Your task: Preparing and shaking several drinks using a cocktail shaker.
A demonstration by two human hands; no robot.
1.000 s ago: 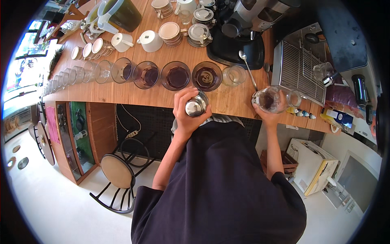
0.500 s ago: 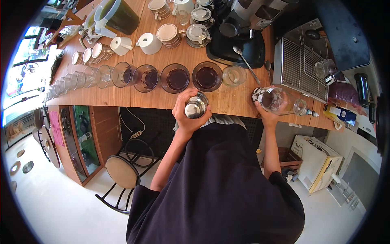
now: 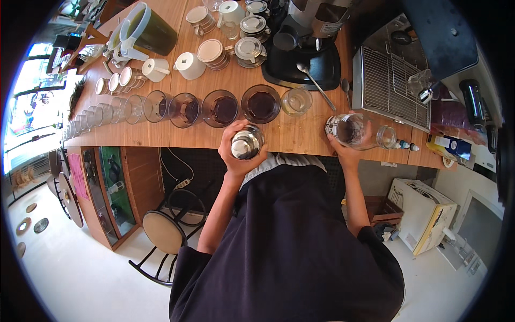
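Note:
My left hand (image 3: 236,153) grips a small shiny metal cup (image 3: 247,143), held upright just in front of the wooden counter (image 3: 289,140). My right hand (image 3: 346,150) holds a clear glass (image 3: 354,130) tipped onto its side above the counter's right end, beside a small clear jar (image 3: 386,137). A row of glass cups runs along the counter, three of them with dark liquid (image 3: 261,103), and one clear glass (image 3: 296,101) with pale liquid at the right end of the row.
A black grinder base (image 3: 308,61) with a long spoon (image 3: 317,83) stands behind the row. White cups (image 3: 188,64) and a green pitcher (image 3: 147,29) are at the back left. A metal drip grate (image 3: 391,86) lies to the right. A stool (image 3: 163,233) stands below.
My right hand has tipped the clear glass from upright onto its side and shifted it slightly left. The left hand with the metal cup has stayed in place.

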